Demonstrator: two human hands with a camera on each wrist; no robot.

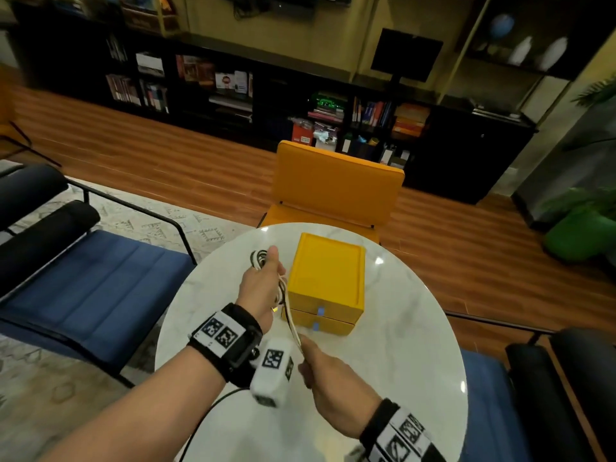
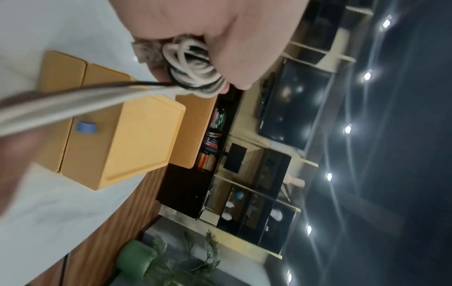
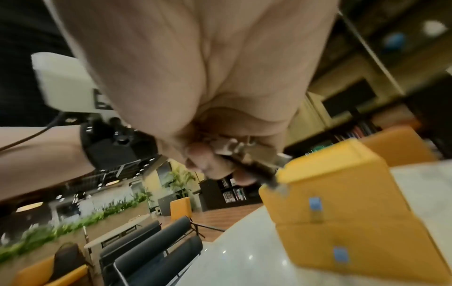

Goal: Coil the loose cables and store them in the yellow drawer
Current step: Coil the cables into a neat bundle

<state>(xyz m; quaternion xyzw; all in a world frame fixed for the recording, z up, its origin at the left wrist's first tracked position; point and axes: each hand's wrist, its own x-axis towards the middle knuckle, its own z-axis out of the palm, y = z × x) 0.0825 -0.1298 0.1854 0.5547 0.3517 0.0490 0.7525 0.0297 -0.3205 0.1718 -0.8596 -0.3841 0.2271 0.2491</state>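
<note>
A yellow two-drawer box [image 1: 326,281] with blue pull tabs stands on the round white table [image 1: 400,345]; both drawers are closed. My left hand [image 1: 263,285] is left of the box and grips a coil of white and black cables [image 2: 193,67]. Loose strands [image 1: 291,315] run taut from the coil down to my right hand [image 1: 320,371], which pinches their ends near the table's front. In the right wrist view the pinched cable ends [image 3: 249,160] show metal plugs close to the box [image 3: 342,203].
A yellow chair [image 1: 336,191] stands behind the table. A blue bench [image 1: 100,285] is on the left, another dark seat [image 1: 533,395] on the right. A thin black wire [image 1: 206,415] trails from my left wristband across the table edge.
</note>
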